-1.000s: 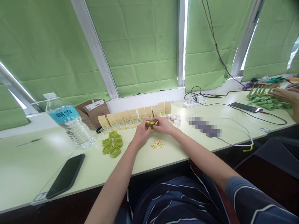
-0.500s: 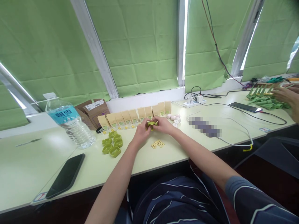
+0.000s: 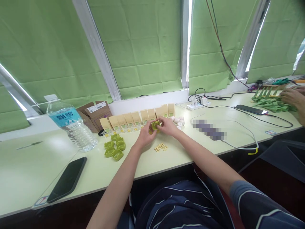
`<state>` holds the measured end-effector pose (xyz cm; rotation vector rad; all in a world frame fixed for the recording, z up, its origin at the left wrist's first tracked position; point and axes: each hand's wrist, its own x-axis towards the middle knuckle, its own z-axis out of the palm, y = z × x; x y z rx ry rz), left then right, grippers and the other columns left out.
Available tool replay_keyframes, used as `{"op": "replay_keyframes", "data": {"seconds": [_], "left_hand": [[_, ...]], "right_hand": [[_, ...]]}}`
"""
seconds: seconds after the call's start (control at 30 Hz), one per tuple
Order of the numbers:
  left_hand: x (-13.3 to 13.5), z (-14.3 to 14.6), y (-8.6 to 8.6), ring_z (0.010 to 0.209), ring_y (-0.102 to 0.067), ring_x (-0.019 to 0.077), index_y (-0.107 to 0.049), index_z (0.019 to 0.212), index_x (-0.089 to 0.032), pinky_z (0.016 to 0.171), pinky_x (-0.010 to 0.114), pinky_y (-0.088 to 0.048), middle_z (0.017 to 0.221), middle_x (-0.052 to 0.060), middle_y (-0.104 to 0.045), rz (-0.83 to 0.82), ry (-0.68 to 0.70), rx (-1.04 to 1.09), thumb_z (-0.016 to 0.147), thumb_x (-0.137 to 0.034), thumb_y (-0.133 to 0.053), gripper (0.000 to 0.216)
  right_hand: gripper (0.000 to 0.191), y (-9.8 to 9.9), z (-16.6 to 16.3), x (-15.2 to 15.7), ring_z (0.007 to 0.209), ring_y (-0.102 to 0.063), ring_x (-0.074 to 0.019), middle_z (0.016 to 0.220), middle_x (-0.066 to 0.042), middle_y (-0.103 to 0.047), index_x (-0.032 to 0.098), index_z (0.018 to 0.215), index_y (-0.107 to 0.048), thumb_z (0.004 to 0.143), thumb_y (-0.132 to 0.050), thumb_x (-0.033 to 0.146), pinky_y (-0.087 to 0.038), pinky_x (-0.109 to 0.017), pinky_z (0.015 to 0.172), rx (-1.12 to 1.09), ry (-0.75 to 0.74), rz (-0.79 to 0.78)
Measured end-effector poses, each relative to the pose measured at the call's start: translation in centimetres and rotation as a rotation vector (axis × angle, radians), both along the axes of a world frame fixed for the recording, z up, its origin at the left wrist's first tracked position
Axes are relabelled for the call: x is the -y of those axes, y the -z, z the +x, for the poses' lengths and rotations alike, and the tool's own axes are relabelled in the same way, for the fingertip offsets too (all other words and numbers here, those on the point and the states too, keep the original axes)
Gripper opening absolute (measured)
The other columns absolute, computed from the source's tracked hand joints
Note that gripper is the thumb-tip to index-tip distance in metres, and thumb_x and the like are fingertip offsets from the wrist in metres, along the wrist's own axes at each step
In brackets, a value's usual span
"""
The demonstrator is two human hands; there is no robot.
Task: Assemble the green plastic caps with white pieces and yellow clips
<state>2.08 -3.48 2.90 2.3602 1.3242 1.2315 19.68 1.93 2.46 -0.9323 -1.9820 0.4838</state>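
Both my hands meet over the table's middle on one small olive-green plastic piece (image 3: 155, 125). My left hand (image 3: 145, 135) pinches it from the left and my right hand (image 3: 167, 126) grips it from the right, fingers curled. Just below them lie a few small yellow clips (image 3: 161, 147). Several more green pieces (image 3: 114, 147) sit in a cluster to the left. Behind my hands stands a row of tan paper packets (image 3: 138, 118), and some white egg-like balls (image 3: 178, 121) lie to its right.
A water bottle (image 3: 69, 123), brown cardboard (image 3: 95, 112) and a black phone (image 3: 67, 178) are on the left. A power strip (image 3: 198, 103), cables and another phone (image 3: 250, 109) lie on the right. Another person's hand (image 3: 294, 98) works over green parts (image 3: 269, 104) at far right.
My hands have lifted the green piece slightly and turned it, so it now stands more upright between my fingers. The other person's hand at far right shifted a little.
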Motion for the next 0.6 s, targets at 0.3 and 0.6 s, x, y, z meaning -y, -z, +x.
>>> {"op": "replay_keyframes", "data": {"seconds": [0.3, 0.6], "left_hand": [[-0.3, -0.1, -0.1, 0.078, -0.059, 0.0155, -0.056, 0.123, -0.023, 0.073, 0.028, -0.047, 0.091, 0.001, -0.066, 0.023, -0.097, 0.017, 0.081, -0.019, -0.061, 0.043], [-1.1, -0.5, 0.4, 0.089, -0.06, 0.019, -0.056, 0.122, -0.02, 0.084, 0.033, -0.049, 0.106, 0.007, -0.063, 0.104, -0.175, -0.008, 0.082, -0.022, -0.066, 0.041]], "right_hand": [[0.026, -0.9, 0.7, -0.1, 0.066, -0.06, -0.0118, 0.09, -0.002, -0.074, 0.021, 0.105, -0.069, 0.087, -0.064, 0.038, -0.044, -0.025, 0.064, -0.01, 0.044, -0.014], [0.013, -1.3, 3.6, -1.4, 0.08, -0.066, -0.0207, 0.093, -0.004, -0.075, 0.022, 0.091, -0.07, 0.086, -0.059, 0.027, -0.044, -0.03, 0.068, 0.157, 0.413, -0.057]]}}
